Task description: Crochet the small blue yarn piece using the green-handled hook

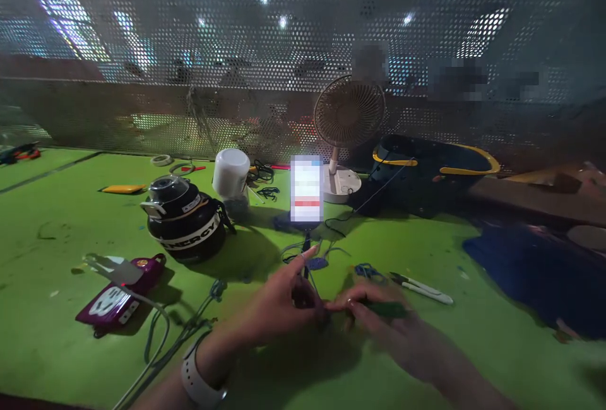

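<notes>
My left hand (284, 299), with a pale watch strap (196, 375) at its wrist, is at the front middle. Its index finger points forward, while the thumb and other fingers close on a small dark purplish piece that is too blurred to name. Close on its right, my right hand (386, 318) is wrapped round a green-handled tool (387, 309); the tip is hidden between the hands. Beyond them lie a bundle of blue cord (369, 271), a purple oval piece (317, 263) with loose strands and a white-handled pen-like tool (423, 289).
A lit phone (307, 189) stands upright ahead, before a fan (349, 113). To the left are a black bottle (187, 221), a white jar (231, 171), a purple power strip (118, 296) and cords (180, 334). A dark bin (402, 183) and blue cloth (530, 271) are right.
</notes>
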Motion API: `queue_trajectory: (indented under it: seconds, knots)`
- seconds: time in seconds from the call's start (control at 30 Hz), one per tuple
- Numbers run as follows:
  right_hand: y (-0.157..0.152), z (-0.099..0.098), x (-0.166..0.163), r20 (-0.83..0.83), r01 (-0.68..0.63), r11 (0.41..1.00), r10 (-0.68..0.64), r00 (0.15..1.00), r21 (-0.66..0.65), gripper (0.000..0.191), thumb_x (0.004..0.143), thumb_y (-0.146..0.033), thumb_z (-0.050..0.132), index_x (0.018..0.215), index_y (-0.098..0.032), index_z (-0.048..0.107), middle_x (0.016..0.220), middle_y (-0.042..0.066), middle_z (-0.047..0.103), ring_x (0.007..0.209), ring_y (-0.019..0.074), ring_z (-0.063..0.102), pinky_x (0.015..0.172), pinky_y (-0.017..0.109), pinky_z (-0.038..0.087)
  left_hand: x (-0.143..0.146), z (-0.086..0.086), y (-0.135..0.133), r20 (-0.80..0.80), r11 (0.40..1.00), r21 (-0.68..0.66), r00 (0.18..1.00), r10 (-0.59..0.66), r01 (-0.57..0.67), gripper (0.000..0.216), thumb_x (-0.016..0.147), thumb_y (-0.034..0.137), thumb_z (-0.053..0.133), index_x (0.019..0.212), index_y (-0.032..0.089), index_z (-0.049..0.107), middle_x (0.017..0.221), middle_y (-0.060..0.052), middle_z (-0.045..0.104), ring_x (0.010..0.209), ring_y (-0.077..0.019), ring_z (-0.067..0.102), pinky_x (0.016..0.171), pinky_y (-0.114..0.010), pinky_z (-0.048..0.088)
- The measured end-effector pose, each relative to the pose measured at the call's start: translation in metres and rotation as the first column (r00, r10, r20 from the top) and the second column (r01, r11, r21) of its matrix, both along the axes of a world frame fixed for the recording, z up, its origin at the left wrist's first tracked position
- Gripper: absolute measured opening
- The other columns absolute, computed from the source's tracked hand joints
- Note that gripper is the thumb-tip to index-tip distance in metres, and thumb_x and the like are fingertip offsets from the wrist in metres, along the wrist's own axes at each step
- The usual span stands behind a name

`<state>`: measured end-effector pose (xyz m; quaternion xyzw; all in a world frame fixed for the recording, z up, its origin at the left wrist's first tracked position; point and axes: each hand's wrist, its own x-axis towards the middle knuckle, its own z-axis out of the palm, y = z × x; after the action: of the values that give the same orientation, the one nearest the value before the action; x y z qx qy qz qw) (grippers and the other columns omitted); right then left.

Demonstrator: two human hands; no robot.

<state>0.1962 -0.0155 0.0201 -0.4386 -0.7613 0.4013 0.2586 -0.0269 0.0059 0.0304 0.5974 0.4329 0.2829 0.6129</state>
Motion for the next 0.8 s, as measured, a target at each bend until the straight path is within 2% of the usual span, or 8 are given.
queue_trajectory:
  seconds: [0.07, 0.13, 0.27, 0.37, 0.43, 0.6, 0.7, 0.8]
  knots:
    - [-0.002, -0.004, -0.003, 0.112, -0.04, 0.978, 0.017, 0.994, 0.206, 0.025, 0.099, -0.032, 0.042, 0.109, -0.029, 0.065, 0.099, 0.004, 0.072, 0.09, 0.0196, 0.069, 0.073, 0.035, 0.057, 0.001, -0.001, 0.001, -0.018, 1.0, -0.009, 0.999, 0.028, -0.028, 0.101, 0.067, 0.007, 0.072, 0.151, 0.007, 0.016, 0.068, 0.0, 0.067, 0.062, -0.0143, 0.059, 0.06, -0.027, 0.041]
    - [-0.001, -0.008, -0.01, 0.163, -0.108, 0.905, 0.043, 0.986, 0.411, 0.025, 0.098, -0.027, 0.044, 0.112, -0.028, 0.064, 0.1, 0.004, 0.073, 0.094, 0.0196, 0.068, 0.081, 0.036, 0.056, 0.001, -0.003, 0.002, 0.002, 0.996, -0.037, 0.997, 0.075, -0.075, 0.104, 0.067, 0.009, 0.072, 0.151, 0.006, 0.012, 0.069, 0.0, 0.068, 0.064, -0.0158, 0.061, 0.062, -0.028, 0.043]
    - [0.003, -0.019, -0.022, 0.279, -0.23, 0.672, 0.036, 0.96, 0.704, 0.025, 0.095, -0.02, 0.046, 0.113, -0.024, 0.063, 0.106, 0.007, 0.074, 0.091, 0.0194, 0.068, 0.089, 0.04, 0.053, 0.001, -0.012, 0.005, 0.051, 0.976, -0.02, 0.975, 0.216, -0.216, 0.107, 0.067, 0.013, 0.072, 0.151, 0.005, 0.006, 0.069, 0.001, 0.067, 0.064, -0.0163, 0.061, 0.061, -0.028, 0.044]
    - [0.006, -0.023, -0.027, 0.282, -0.202, 0.486, -0.096, 0.955, 0.85, 0.027, 0.096, -0.014, 0.041, 0.111, -0.021, 0.063, 0.114, 0.009, 0.073, 0.086, 0.018, 0.067, 0.09, 0.04, 0.051, 0.003, -0.017, 0.005, 0.125, 0.959, 0.022, 0.953, 0.276, -0.281, 0.107, 0.069, 0.014, 0.071, 0.152, 0.006, 0.003, 0.07, 0.002, 0.066, 0.063, -0.0148, 0.06, 0.061, -0.027, 0.043]
    - [0.008, -0.021, -0.028, 0.237, -0.157, 0.396, -0.163, 0.958, 0.905, 0.031, 0.097, -0.011, 0.037, 0.11, -0.02, 0.064, 0.112, 0.009, 0.074, 0.084, 0.0171, 0.066, 0.09, 0.038, 0.049, 0.005, -0.018, 0.004, 0.2, 0.956, 0.034, 0.939, 0.28, -0.292, 0.106, 0.071, 0.012, 0.071, 0.153, 0.009, 0.004, 0.071, 0.002, 0.067, 0.064, -0.0141, 0.06, 0.063, -0.027, 0.044]
    - [0.004, -0.011, -0.026, 0.233, -0.154, 0.356, -0.19, 0.954, 0.922, 0.033, 0.098, -0.006, 0.038, 0.112, -0.018, 0.065, 0.105, 0.007, 0.076, 0.096, 0.0169, 0.064, 0.102, 0.04, 0.037, 0.01, -0.016, -0.001, 0.451, 0.975, -0.104, 0.865, 0.222, -0.196, 0.109, 0.069, 0.012, 0.077, 0.153, 0.014, 0.008, 0.075, 0.001, 0.07, 0.07, -0.014, 0.064, 0.069, -0.027, 0.046]
    - [0.001, -0.011, -0.023, 0.159, -0.107, 0.336, -0.131, 0.979, 0.936, 0.03, 0.098, -0.007, 0.043, 0.112, -0.02, 0.065, 0.104, 0.004, 0.076, 0.104, 0.0158, 0.061, 0.111, 0.042, 0.027, 0.007, -0.014, -0.001, 0.548, 0.98, -0.189, 0.822, 0.155, -0.059, 0.117, 0.066, 0.011, 0.082, 0.154, 0.016, 0.005, 0.075, 0.001, 0.07, 0.07, -0.0136, 0.065, 0.07, -0.027, 0.047]
    - [0.002, -0.007, -0.019, 0.132, -0.115, 0.341, -0.027, 0.991, 0.933, 0.025, 0.098, -0.012, 0.047, 0.111, -0.023, 0.065, 0.1, -0.001, 0.077, 0.104, 0.0126, 0.062, 0.113, 0.036, 0.028, -0.002, -0.014, 0.002, 0.572, 0.972, -0.216, 0.818, 0.053, 0.089, 0.122, 0.066, 0.007, 0.082, 0.154, 0.019, -0.001, 0.077, 0.0, 0.071, 0.07, -0.0135, 0.067, 0.071, -0.026, 0.047]
